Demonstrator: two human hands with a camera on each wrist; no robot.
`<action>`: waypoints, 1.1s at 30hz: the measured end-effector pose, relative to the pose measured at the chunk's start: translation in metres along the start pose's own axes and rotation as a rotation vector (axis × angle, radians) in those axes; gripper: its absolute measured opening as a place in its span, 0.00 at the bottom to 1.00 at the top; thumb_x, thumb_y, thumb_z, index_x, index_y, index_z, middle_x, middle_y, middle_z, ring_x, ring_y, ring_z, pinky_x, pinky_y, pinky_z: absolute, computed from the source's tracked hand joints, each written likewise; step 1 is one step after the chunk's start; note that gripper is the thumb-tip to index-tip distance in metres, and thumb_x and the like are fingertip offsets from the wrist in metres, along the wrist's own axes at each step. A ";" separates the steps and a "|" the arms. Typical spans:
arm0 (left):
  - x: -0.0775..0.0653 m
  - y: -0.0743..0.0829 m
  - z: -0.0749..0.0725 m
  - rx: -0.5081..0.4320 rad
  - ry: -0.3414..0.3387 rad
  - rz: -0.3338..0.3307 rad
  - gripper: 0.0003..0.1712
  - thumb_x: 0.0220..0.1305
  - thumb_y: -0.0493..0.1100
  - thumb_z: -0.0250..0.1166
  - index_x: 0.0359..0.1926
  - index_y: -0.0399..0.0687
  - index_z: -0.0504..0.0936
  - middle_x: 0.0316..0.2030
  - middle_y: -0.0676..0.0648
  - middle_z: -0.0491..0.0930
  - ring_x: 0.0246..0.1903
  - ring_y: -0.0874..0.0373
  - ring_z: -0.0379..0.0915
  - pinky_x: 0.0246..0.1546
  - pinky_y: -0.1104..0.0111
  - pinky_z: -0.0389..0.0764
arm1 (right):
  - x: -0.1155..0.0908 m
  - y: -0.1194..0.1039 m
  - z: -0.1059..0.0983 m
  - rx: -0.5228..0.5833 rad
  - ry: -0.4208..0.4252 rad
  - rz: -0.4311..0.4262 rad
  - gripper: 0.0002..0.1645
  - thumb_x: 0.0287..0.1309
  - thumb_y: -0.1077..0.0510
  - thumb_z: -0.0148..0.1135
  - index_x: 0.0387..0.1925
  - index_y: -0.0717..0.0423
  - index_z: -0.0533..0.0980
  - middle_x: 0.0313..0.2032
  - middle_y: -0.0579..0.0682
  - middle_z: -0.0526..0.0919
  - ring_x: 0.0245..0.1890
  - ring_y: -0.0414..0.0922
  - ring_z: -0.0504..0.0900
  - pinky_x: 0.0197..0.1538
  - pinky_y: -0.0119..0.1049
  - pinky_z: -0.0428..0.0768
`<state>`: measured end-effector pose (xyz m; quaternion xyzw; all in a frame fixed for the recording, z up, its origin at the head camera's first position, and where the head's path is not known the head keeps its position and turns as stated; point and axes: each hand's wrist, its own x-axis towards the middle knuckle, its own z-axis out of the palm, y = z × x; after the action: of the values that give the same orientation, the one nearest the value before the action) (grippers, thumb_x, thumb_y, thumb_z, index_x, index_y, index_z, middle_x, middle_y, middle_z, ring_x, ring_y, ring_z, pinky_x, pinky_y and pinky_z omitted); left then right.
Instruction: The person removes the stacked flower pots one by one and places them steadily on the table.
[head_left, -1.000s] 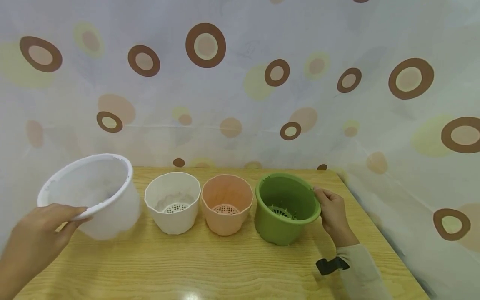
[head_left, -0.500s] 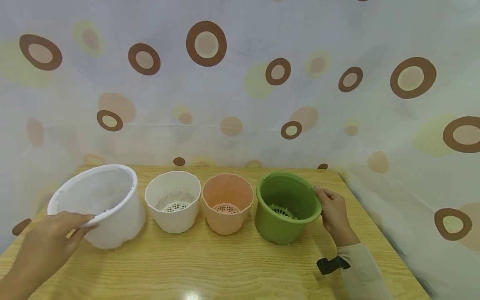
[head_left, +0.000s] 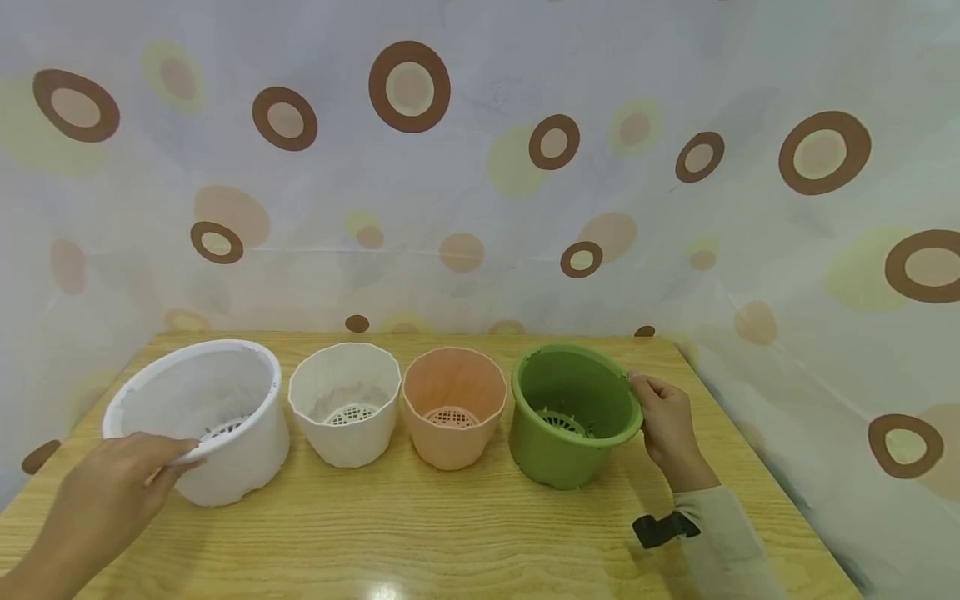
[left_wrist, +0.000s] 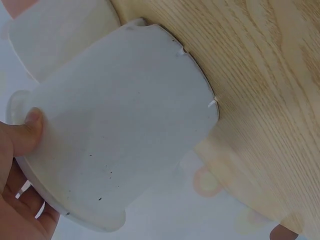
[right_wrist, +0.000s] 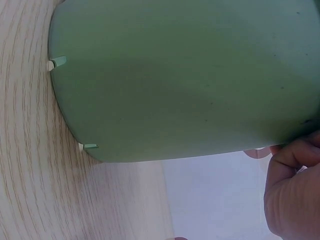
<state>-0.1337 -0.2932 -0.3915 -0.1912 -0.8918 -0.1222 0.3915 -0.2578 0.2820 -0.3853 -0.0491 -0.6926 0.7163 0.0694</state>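
Observation:
At the left end of a row of flowerpots, my left hand (head_left: 112, 479) pinches the rim of a large white flowerpot (head_left: 243, 458). In the left wrist view the thumb (left_wrist: 33, 122) presses the outer wall while the fingers go over the rim. The white pot's notched base is down at the wooden tabletop. On the right end, my right hand (head_left: 667, 425) pinches the rim of a green flowerpot (head_left: 551, 458) with slots in its floor. The right wrist view shows the green pot's base at the wood; part of the hand is cut off there.
Between the held pots stand a smaller cream flowerpot (head_left: 348, 446) and a peach flowerpot (head_left: 450, 446), both with mesh floors. All are on a wooden table (head_left: 390, 533). A curtain (head_left: 480, 192) with ring patterns hangs behind and along the right edge.
My left hand has lowered the large white flowerpot and brought it slightly right, so its slotted floor now shows. The right hand and green flowerpot have stayed put.

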 end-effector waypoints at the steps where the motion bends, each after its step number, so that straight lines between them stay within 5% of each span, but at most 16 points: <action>1: 0.000 0.000 0.001 0.003 0.003 0.008 0.40 0.65 0.70 0.37 0.28 0.47 0.86 0.24 0.50 0.84 0.21 0.51 0.77 0.19 0.72 0.72 | 0.000 0.000 0.000 0.001 0.000 0.002 0.16 0.66 0.50 0.56 0.36 0.58 0.80 0.24 0.46 0.82 0.23 0.36 0.82 0.28 0.26 0.81; 7: 0.002 -0.002 0.004 -0.021 -0.021 0.044 0.39 0.64 0.69 0.40 0.28 0.46 0.86 0.25 0.50 0.85 0.23 0.51 0.79 0.24 0.74 0.74 | -0.002 0.000 0.001 0.012 0.002 0.013 0.15 0.66 0.50 0.56 0.35 0.58 0.80 0.25 0.45 0.82 0.22 0.35 0.81 0.28 0.25 0.80; 12: 0.008 -0.004 0.002 -0.057 -0.143 0.020 0.12 0.49 0.49 0.70 0.29 0.45 0.87 0.28 0.48 0.86 0.27 0.49 0.81 0.28 0.72 0.79 | -0.001 0.000 0.001 0.013 0.001 0.007 0.16 0.67 0.50 0.56 0.36 0.60 0.79 0.24 0.45 0.81 0.21 0.35 0.81 0.26 0.25 0.80; 14: 0.009 -0.004 0.002 -0.050 -0.188 0.008 0.11 0.38 0.39 0.75 0.29 0.45 0.87 0.28 0.48 0.86 0.28 0.48 0.82 0.27 0.67 0.80 | -0.001 0.000 0.001 0.014 0.001 0.012 0.16 0.66 0.50 0.56 0.36 0.60 0.79 0.24 0.45 0.81 0.21 0.35 0.80 0.26 0.24 0.79; 18: 0.010 -0.004 0.001 -0.047 -0.228 -0.007 0.14 0.34 0.33 0.76 0.29 0.46 0.87 0.27 0.49 0.86 0.29 0.47 0.82 0.27 0.61 0.81 | 0.000 0.000 0.003 0.011 0.000 0.022 0.16 0.66 0.50 0.56 0.36 0.60 0.79 0.23 0.45 0.81 0.20 0.35 0.79 0.25 0.24 0.78; 33: 0.009 -0.005 0.000 -0.062 -0.212 0.007 0.15 0.34 0.32 0.76 0.29 0.51 0.86 0.27 0.52 0.86 0.29 0.54 0.82 0.29 0.75 0.78 | 0.005 0.001 0.004 -0.060 -0.038 0.019 0.19 0.67 0.48 0.55 0.41 0.61 0.78 0.26 0.44 0.81 0.23 0.35 0.81 0.29 0.26 0.80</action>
<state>-0.1420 -0.2957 -0.3849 -0.2180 -0.9233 -0.1274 0.2895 -0.2633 0.2792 -0.3858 -0.0439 -0.7144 0.6967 0.0481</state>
